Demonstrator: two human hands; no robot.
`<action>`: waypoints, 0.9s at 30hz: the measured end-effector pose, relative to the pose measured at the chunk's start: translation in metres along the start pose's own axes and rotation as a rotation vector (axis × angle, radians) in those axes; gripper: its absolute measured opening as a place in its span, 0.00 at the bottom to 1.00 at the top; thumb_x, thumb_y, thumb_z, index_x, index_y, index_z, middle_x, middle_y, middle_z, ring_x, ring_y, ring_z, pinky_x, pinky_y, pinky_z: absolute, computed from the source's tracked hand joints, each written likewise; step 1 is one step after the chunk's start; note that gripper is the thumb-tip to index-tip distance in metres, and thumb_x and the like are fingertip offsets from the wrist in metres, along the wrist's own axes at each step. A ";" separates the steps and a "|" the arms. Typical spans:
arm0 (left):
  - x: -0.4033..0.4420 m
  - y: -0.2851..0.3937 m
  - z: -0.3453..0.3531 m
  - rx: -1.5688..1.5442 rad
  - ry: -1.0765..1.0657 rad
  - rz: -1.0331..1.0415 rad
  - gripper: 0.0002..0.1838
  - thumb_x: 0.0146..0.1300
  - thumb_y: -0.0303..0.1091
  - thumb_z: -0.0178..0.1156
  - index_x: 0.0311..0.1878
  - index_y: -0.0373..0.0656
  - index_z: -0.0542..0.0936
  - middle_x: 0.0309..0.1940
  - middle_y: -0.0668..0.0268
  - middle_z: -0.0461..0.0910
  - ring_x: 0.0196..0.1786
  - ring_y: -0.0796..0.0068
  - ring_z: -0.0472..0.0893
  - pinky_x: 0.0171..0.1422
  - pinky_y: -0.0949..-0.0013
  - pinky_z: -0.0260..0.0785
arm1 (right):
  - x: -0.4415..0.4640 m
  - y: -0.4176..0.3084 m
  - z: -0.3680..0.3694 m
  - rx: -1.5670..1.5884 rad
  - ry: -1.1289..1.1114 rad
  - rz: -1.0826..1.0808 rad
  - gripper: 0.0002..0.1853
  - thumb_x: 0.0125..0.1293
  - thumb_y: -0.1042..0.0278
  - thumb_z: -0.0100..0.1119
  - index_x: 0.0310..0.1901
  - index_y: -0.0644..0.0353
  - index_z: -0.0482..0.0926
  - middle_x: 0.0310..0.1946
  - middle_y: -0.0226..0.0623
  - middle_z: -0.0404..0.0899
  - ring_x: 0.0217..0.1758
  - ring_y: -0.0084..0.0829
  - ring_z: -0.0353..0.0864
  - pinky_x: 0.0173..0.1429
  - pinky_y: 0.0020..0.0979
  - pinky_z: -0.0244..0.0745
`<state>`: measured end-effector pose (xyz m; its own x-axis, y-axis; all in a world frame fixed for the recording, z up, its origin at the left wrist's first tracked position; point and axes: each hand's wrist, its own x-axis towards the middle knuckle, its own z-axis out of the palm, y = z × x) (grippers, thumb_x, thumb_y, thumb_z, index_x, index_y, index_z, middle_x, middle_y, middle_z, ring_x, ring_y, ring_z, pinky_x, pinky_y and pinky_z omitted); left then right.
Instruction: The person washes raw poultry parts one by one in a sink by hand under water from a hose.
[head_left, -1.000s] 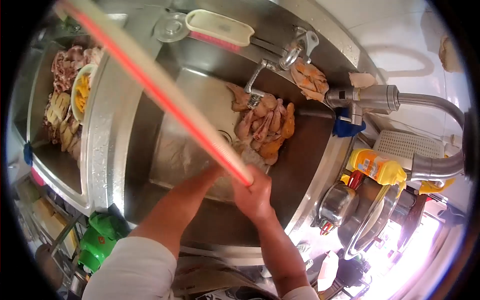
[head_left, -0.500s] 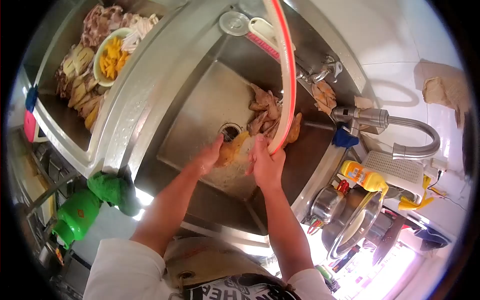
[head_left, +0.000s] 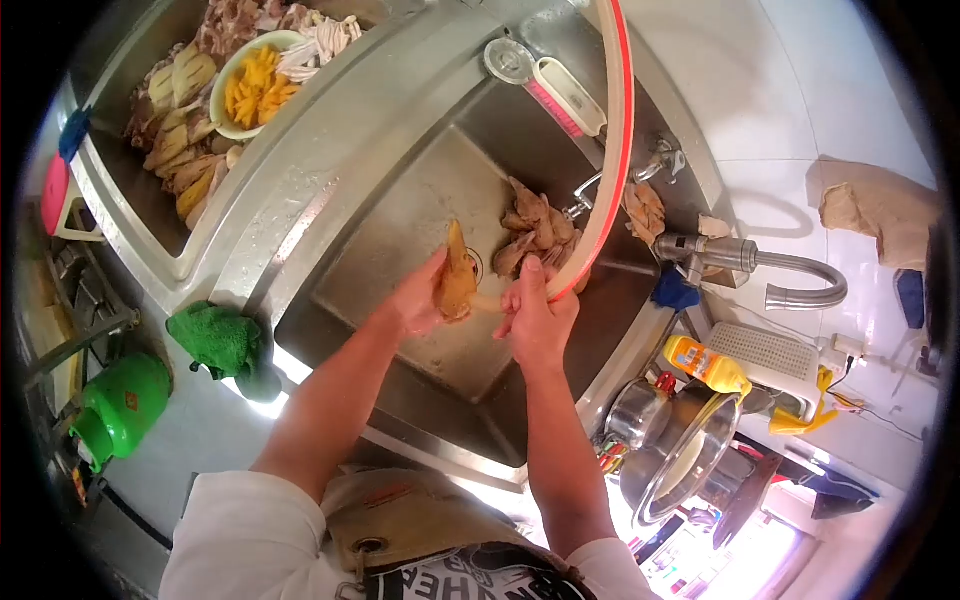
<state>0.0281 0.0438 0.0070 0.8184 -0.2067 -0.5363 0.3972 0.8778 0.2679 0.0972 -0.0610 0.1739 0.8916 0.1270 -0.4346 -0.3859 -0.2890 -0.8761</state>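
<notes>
My left hand (head_left: 418, 299) is closed around a yellowish piece of poultry (head_left: 458, 280), held upright over the drain side of the steel sink (head_left: 385, 235). Its exact cut I cannot make out. In my right hand (head_left: 541, 318) is a pale hose with a red stripe (head_left: 617, 130), gripped near its end. The hose's mouth points at the meat from the right, close to it. Several more raw poultry pieces (head_left: 540, 225) lie heaped in the sink beyond my right hand. The drain (head_left: 476, 263) is partly hidden behind the held piece.
A second basin at the upper left holds raw meat (head_left: 185, 80) and a bowl (head_left: 222, 112) of yellow pieces. A brush (head_left: 555, 105) rests by the far sink wall, near a tap (head_left: 668, 160). A curved faucet (head_left: 810, 290) and steel bowls (head_left: 680, 460) stand right; a green cloth (head_left: 213, 338) hangs left.
My left hand has raised the poultry piece and turned it upright. My right hand, still holding the hose, has shifted slightly right. The whole view has shifted a little.
</notes>
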 end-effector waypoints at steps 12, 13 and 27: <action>-0.002 -0.001 0.005 -0.066 -0.284 -0.012 0.20 0.64 0.29 0.55 0.59 0.42 0.66 0.42 0.60 0.75 0.41 0.66 0.78 0.43 0.60 0.72 | -0.006 -0.001 -0.006 -0.026 0.027 -0.060 0.20 0.73 0.56 0.51 0.28 0.64 0.71 0.19 0.33 0.70 0.13 0.20 0.67 0.13 0.24 0.66; -0.005 0.000 0.012 -0.006 -0.194 -0.033 0.18 0.64 0.29 0.55 0.57 0.42 0.67 0.38 0.61 0.75 0.37 0.68 0.78 0.39 0.61 0.72 | -0.007 0.001 -0.008 -0.010 0.020 -0.068 0.20 0.73 0.56 0.51 0.28 0.64 0.71 0.19 0.33 0.70 0.13 0.20 0.67 0.13 0.24 0.66; 0.018 -0.031 -0.005 0.406 0.048 0.072 0.27 0.63 0.25 0.57 0.65 0.43 0.64 0.29 0.67 0.74 0.23 0.78 0.71 0.23 0.71 0.62 | -0.006 0.048 -0.010 -0.015 0.069 -0.136 0.19 0.74 0.57 0.51 0.30 0.64 0.71 0.19 0.32 0.71 0.12 0.20 0.66 0.15 0.23 0.65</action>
<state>0.0280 0.0148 -0.0154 0.8337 -0.1219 -0.5387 0.4788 0.6457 0.5949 0.0756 -0.0854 0.1364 0.9497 0.1004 -0.2965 -0.2576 -0.2878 -0.9224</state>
